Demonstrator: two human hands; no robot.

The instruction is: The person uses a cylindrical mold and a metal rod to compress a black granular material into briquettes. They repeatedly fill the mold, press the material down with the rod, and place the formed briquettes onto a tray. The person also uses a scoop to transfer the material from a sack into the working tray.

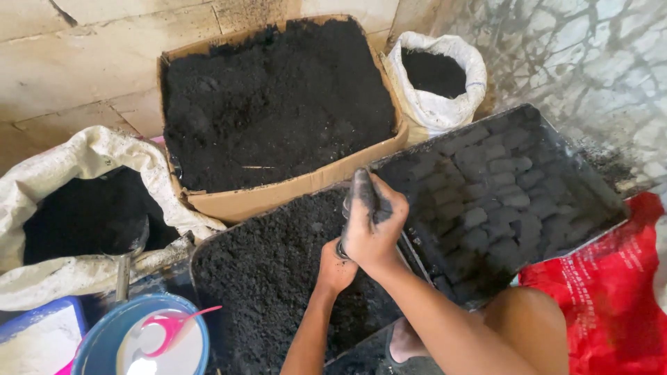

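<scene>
1. Hands work over a dark tray of loose black powder (271,278): the right hand (372,222) sits on top, fingers (361,191) blackened and curled tight round a small metal tube mould (342,243), pressing it downward.
2. Left hand (333,267) sits just beneath, fingers closed round the lower end of the same mould, touching the right hand.
3. Beside them to the right, a second black tray (590,180) tilts upward and holds rows of small dark pressed blocks (500,180) lying close together.
4. Behind the powder tray stands a brown cardboard box (278,194), open-topped and heaped with black powder.
5. White woven sack (445,104) at the top right, mouth rolled down, holds more black powder; it stands just beside the box.
6. Larger white sack (90,156) at the left, also rolled open, with a metal scoop (125,253) standing in it.
7. Blue bowl (104,340) at the bottom left contains white liquid and a pink spoon (170,326); a blue-edged container of white stuff (38,340) sits next to it.
8. Red plastic bag (604,298) lies crumpled at the lower right, touching the block tray's edge.
</scene>
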